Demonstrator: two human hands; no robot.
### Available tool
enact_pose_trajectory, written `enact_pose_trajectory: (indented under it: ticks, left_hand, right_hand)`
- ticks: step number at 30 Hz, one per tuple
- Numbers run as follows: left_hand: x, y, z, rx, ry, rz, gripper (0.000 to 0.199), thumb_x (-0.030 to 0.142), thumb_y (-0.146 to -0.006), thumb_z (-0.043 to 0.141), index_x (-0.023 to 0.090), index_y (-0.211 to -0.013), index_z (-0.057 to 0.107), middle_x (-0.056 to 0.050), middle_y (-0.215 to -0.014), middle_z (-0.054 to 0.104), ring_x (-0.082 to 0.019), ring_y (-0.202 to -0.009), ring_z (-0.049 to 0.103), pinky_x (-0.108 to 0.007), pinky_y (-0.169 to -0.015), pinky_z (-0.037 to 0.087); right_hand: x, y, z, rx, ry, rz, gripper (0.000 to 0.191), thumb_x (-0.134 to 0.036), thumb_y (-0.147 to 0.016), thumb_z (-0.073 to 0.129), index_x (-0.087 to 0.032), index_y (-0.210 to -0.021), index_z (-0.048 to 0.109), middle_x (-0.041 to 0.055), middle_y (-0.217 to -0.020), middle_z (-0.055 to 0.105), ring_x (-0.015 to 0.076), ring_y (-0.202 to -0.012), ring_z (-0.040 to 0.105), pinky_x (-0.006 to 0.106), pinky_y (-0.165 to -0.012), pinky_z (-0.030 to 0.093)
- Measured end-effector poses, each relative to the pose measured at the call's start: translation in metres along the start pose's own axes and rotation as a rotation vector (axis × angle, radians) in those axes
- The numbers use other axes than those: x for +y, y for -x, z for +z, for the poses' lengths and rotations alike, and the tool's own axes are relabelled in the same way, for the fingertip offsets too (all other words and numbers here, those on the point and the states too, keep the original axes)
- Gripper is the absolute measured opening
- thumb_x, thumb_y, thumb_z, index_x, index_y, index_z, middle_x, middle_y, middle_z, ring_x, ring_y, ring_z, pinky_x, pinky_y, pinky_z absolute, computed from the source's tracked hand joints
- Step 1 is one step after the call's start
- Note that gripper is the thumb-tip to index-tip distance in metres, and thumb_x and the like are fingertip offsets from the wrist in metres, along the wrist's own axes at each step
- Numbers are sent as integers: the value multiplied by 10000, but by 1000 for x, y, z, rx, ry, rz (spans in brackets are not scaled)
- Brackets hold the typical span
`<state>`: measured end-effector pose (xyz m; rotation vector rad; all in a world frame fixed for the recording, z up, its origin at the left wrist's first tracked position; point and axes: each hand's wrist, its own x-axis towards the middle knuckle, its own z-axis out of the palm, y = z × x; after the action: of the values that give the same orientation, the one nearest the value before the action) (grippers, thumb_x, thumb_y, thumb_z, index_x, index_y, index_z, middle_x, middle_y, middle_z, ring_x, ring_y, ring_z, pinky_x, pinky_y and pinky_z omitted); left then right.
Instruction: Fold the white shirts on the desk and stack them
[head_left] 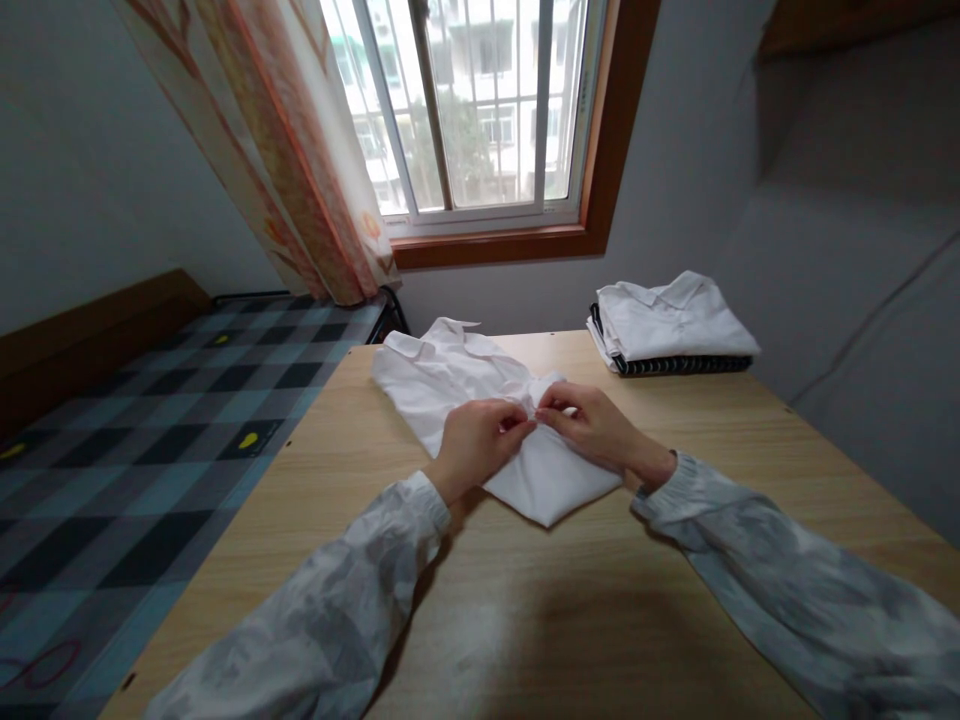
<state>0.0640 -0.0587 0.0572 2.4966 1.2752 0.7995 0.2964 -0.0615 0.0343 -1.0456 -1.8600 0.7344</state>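
Observation:
A white collared shirt [457, 375] lies at a slant on the wooden table, its collar toward the window and its lower end partly bunched. My left hand [484, 440] pinches the shirt's fabric near its middle, thumb and forefinger together. Close beside it on the right, my right hand [592, 425] pinches the same raised bit of cloth, and the fingertips of both hands nearly meet. The small part between the fingertips is too tiny to make out. Below the hands the shirt's pointed lower corner rests flat on the table.
Folded clothes [667, 320], white over black striped, are stacked at the back right of the wooden table [525, 620]. A bed with a checked cover [187, 400] stands left. Behind are a curtain [300, 170] and a barred window [487, 110].

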Motion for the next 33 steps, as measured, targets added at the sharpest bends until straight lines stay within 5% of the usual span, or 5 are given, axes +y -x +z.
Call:
enact_pose_trajectory:
  ticks: [10,21,26,30,33]
  left_hand:
    - [-19,-10,-6,-30,47,307,286,444,-1111,676,248,-1012,859,-27,-960,835,-178,-795,723,-352,-830,456]
    - [-25,-9,-5,-97,145,377,233,371,-1118,672,237,-1069,856,-47,-1050,847,-183,-908,764,-358,-897,465]
    - [-21,-11,-9,-128,301,380,212,416,-1074,748,241,-1038,862,-46,-999,837,-177,-891,761,-357,-945,516]
    - [-28,-16,-28,-268,458,340,241,440,-1056,740,225,-1006,836,-126,-1215,803,-226,-1125,753,-364,-1021,575]
    - [-41,-16,-44,-440,491,217,228,455,-1028,743,243,-1017,826,-115,-1248,816,-247,-1205,744,-386,-1080,568]
  right_hand:
    - [10,-3,0,-74,-341,65,396,-592,-929,814,-203,-876,766,26,-866,728,205,-848,635,332,-811,503]
    - [16,2,9,-93,-410,164,464,-645,-864,869,-193,-833,766,23,-830,707,202,-808,609,339,-780,489]
    - [27,0,13,197,-181,100,408,-624,-990,723,-228,-898,690,29,-879,701,215,-845,621,335,-782,501]
    - [56,-7,-8,505,-164,203,402,-672,-1037,591,-271,-1008,572,0,-817,643,208,-740,592,307,-657,469]
    - [71,-10,-33,525,-105,311,405,-673,-1024,574,-269,-1061,584,-16,-732,640,202,-605,550,304,-557,398]
